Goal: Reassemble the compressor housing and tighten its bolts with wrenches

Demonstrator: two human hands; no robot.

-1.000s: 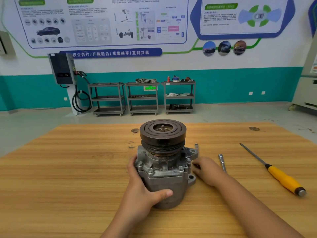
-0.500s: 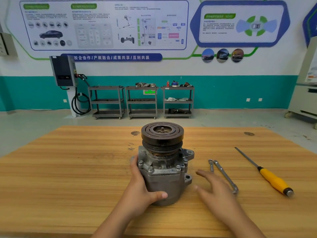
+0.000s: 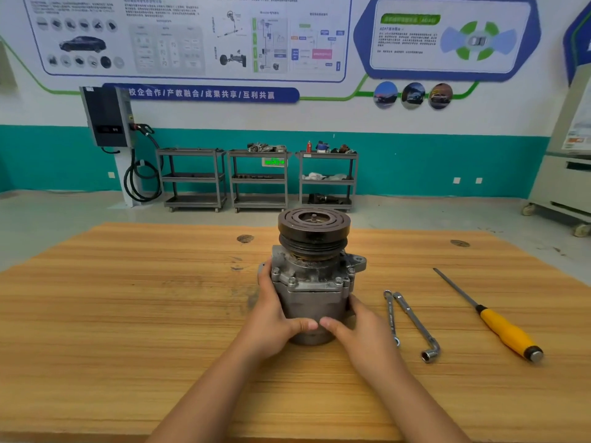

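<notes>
Head view: wooden table (image 3: 128, 314) carries the compressor (image 3: 311, 282), upright at centre, pulley end up. Left hand (image 3: 271, 318) and right hand (image 3: 358, 327) wrap the lower housing from either side, fingers curled against the metal, thumbs nearly meeting at the front. Right of it lie a yellow-handled screwdriver (image 3: 499, 327), an L-shaped socket wrench (image 3: 415, 324) and a flat wrench (image 3: 390, 314), untouched.

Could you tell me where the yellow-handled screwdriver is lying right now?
In the head view, the yellow-handled screwdriver lies on the wooden table, right of the two wrenches, untouched.
</notes>
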